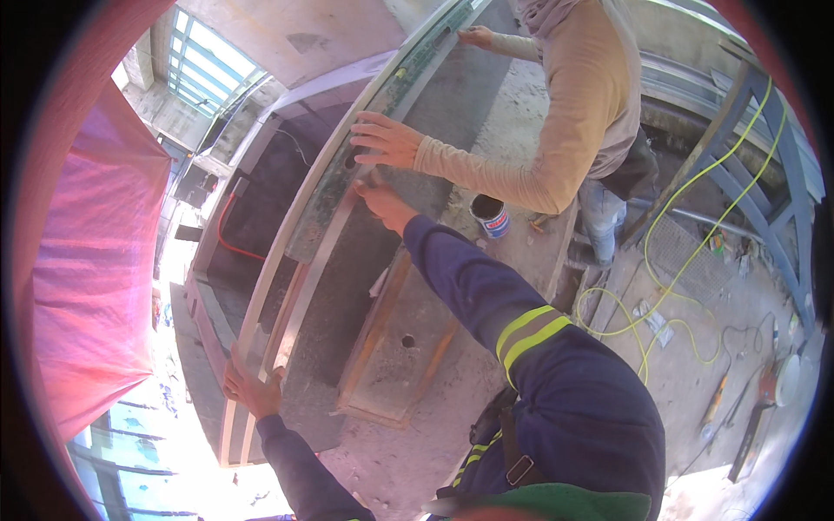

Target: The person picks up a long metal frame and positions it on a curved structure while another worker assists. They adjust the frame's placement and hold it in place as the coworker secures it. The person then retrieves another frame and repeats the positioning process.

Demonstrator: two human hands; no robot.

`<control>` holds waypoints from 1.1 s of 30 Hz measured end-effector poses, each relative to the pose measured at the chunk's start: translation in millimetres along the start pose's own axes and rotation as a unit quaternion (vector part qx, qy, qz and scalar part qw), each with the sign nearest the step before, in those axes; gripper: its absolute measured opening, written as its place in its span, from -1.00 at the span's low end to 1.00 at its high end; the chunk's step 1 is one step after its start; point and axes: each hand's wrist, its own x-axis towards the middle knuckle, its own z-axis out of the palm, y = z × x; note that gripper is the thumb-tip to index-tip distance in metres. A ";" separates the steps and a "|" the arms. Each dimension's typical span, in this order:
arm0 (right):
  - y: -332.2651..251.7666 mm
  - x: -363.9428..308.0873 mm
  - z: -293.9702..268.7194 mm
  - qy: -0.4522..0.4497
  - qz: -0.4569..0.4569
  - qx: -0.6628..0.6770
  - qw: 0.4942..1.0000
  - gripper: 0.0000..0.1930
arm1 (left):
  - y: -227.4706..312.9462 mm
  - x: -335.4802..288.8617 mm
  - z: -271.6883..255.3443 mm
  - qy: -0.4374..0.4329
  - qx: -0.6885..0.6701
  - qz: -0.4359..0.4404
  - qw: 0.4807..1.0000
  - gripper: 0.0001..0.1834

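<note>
Long pale bars (276, 243) run side by side from the lower left to the top of the view. Between them lies a worn green bar (334, 195) with oval hand holes, looking like a spirit level. My left hand (252, 388) is closed round the lower end of the pale bars, thumb on the near side. Farther up, my right hand (384, 201) grips the near edge of the bars with bent fingers. Just beyond it, a co-worker's hand (387, 141) lies spread over the green bar, and their other hand (475, 36) touches it near the top.
The co-worker (582, 113) stands at the far right. A paint can (491, 217) is on the concrete slab. Below the bars sits a wood-edged concrete block (395, 347) with a round hole. A yellow hose (647, 330) and an angle grinder (777, 379) lie right; red sheeting (95, 269) hangs left.
</note>
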 end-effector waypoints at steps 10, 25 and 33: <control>5.1 8.1 -2.9 -0.018 0.002 0.007 1.000 -0.11 | -1.6 -0.2 2.6 -0.002 0.007 0.004 1.000 0.35; -5.5 0.1 -4.9 -0.028 0.027 0.000 0.999 -0.08 | -2.2 0.4 3.6 -0.009 0.017 -0.012 1.000 0.35; -6.6 -1.8 -4.1 -0.020 0.019 -0.007 1.000 -0.10 | -4.5 -0.6 4.1 0.000 0.007 0.007 1.000 0.33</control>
